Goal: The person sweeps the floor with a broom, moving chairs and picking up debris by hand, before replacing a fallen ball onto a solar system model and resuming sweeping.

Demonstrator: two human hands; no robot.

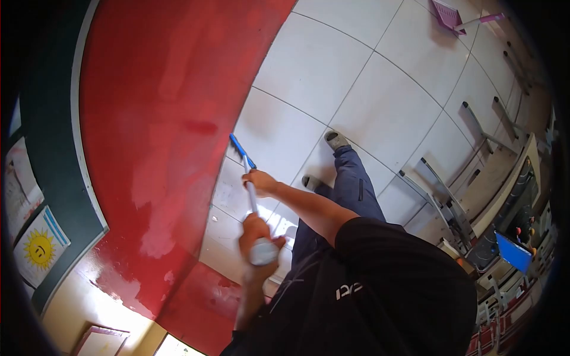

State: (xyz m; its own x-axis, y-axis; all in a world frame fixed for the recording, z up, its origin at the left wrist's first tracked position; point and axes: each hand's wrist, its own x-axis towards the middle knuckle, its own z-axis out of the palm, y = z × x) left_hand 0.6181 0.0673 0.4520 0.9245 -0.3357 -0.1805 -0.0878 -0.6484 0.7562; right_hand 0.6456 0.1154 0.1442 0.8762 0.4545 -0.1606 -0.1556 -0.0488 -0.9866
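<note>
Both my hands grip a pale mop handle. My left hand is closed around its top end, close to my body. Further down the shaft, my right hand holds it with the arm stretched out. The mop's blue head rests on the white tiled floor, right at the foot of the red wall. My legs in dark blue trousers and grey shoes stand just right of the mop.
A pink dustpan with a long handle lies on the tiles at the far top right. Metal-legged desks and chairs line the right side. Drawings, one a sun, hang on a board at left.
</note>
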